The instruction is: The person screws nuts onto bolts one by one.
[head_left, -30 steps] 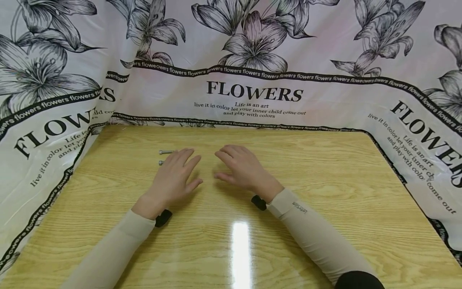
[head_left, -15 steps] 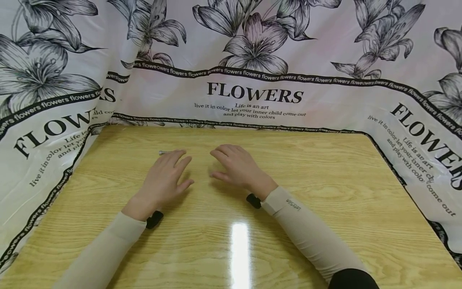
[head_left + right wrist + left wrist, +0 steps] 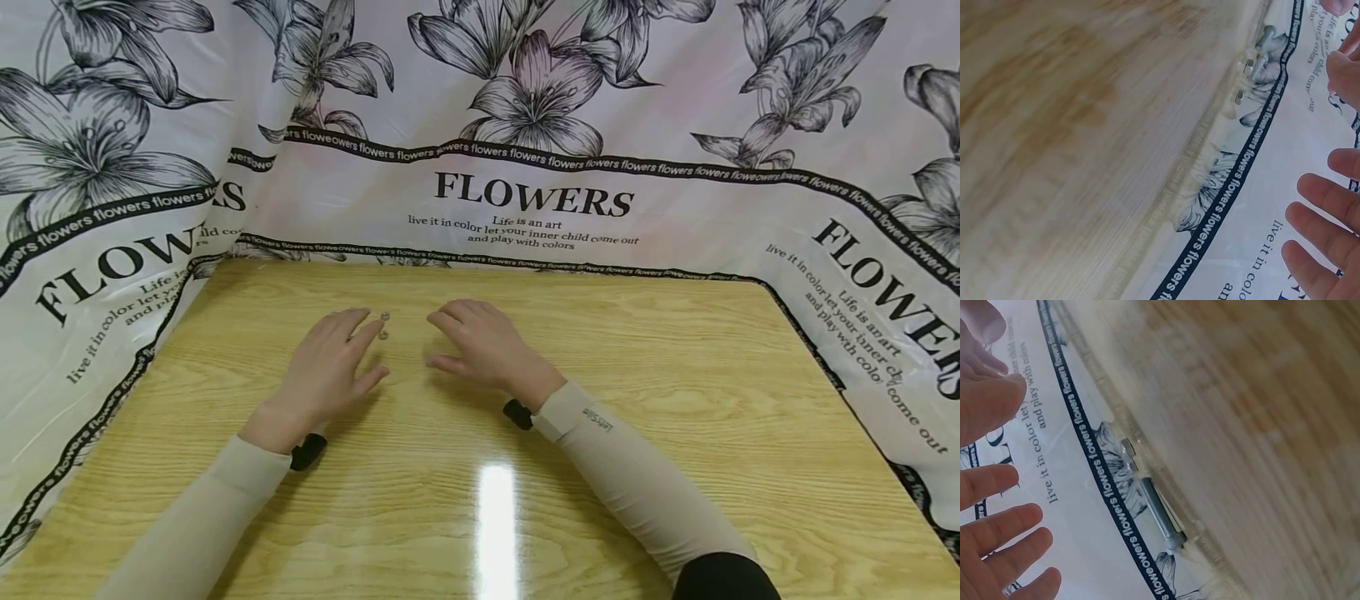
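Observation:
My left hand (image 3: 318, 367) hovers over the left part of the wooden table, fingers spread and nothing in its grasp. Just beyond its index finger lie two small metal nuts, a far nut (image 3: 386, 316) and a nearer nut (image 3: 383, 335). The left hand covers the bolts in the head view, but a grey bolt (image 3: 1161, 512) shows lying on the table in the left wrist view. To the right of the nuts, my right hand (image 3: 491, 346) is held above the table with loosely extended fingers (image 3: 1329, 212), holding nothing. Neither hand touches the hardware.
The wooden table (image 3: 637, 417) is bounded at the back and sides by a white flower-printed curtain (image 3: 525, 217). A bright light reflection lies on the front middle of the tabletop.
Both hands have drifted left, the left one farther. The nuts have come into sight beside its index finger, while the bolts have become hidden behind that hand in the head view.

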Demonstrator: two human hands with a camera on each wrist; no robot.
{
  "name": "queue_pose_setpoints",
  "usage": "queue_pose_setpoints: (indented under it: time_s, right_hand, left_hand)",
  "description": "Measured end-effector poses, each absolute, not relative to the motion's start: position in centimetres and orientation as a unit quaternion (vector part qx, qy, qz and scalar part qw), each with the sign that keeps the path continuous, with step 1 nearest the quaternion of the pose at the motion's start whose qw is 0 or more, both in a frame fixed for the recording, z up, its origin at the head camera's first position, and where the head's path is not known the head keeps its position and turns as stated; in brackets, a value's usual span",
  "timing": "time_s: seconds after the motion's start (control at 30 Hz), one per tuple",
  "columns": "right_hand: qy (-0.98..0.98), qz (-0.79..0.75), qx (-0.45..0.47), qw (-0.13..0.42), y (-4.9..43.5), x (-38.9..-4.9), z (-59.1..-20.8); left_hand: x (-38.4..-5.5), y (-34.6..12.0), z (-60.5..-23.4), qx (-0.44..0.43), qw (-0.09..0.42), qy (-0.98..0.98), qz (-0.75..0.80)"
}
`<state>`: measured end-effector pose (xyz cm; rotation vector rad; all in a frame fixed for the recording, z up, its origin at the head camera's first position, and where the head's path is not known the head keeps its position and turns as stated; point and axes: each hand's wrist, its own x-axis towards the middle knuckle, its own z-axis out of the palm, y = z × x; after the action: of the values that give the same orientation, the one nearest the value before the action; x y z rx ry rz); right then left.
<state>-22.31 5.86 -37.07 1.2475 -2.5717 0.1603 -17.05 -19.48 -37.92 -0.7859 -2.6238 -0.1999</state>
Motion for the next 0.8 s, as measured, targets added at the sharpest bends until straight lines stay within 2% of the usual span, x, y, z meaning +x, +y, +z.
queue_pose_setpoints:
  time_s: [0.8]
  right_hand:
    - [-0.898, 0.031, 0.428, 0.099, 2.9, -23.3, -37.2]
  left_hand:
    - [-17.7, -22.0, -37.7, -0.237, 0.145, -0.957, -0.087]
